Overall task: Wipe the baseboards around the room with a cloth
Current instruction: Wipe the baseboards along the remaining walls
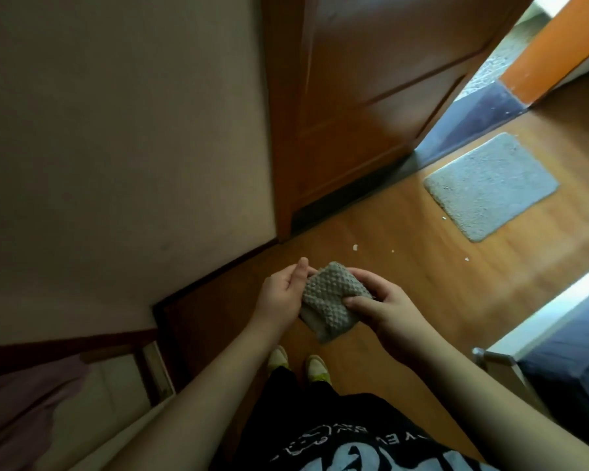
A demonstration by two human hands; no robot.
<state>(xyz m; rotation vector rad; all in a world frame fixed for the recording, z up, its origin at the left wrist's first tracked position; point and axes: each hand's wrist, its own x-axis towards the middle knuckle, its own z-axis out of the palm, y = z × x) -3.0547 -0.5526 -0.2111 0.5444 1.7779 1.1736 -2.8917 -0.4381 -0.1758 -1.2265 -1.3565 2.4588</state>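
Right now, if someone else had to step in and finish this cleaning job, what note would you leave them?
Left hand: grips the left edge of the cloth.
Right hand: grips the cloth's right side, thumb on top.
Cloth: grey, bumpy, bunched up, held between both hands at waist height above the wooden floor.
Baseboard: dark strip at the foot of the beige wall, running toward the wooden door.
Done: cloth in hand; no wiping visible.
Left: crouch and wipe the baseboard, then go around the room. White crumbs lie near the grey mat.
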